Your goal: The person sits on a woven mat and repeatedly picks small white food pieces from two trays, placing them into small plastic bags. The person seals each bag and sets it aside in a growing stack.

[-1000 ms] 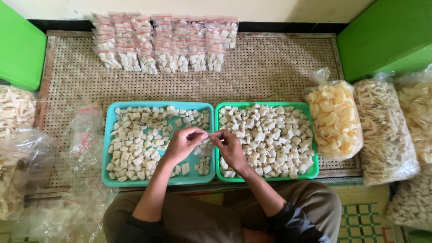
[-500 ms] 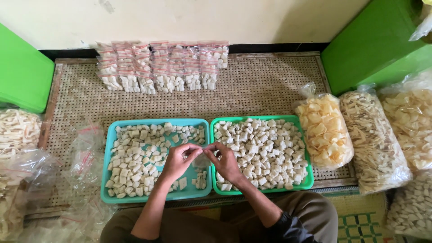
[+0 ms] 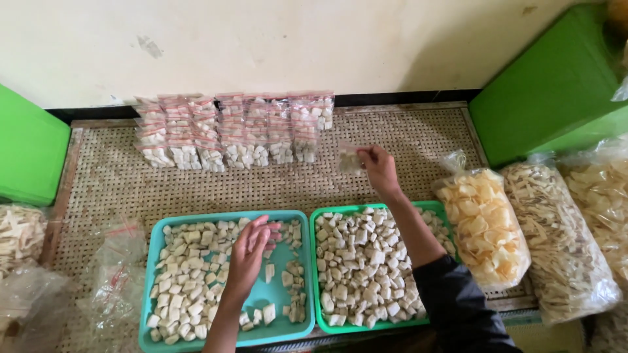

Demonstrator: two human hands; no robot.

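Note:
My right hand [image 3: 381, 171] is stretched forward over the woven mat, holding a small clear bag of white pieces [image 3: 348, 158] just right of the row of filled small bags [image 3: 232, 129] by the wall. My left hand [image 3: 250, 250] hovers with fingers apart over the teal tray [image 3: 152, 274], above its white cracker pieces [image 3: 190, 268]. The green tray [image 3: 316, 274] beside it is full of the same white pieces [image 3: 363, 261].
Large clear bags of yellow and pale chips [image 3: 487, 225] [image 3: 566, 242] lie to the right. Empty plastic bags [image 3: 114, 268] and another chip bag [image 3: 19, 232] lie to the left. Green furniture [image 3: 553, 85] [image 3: 29, 153] flanks the woven mat [image 3: 104, 183].
Both hands were together over the trays' middle. Now my right hand has reached forward with a small filled bag toward the row, and my left hand has opened over the teal tray.

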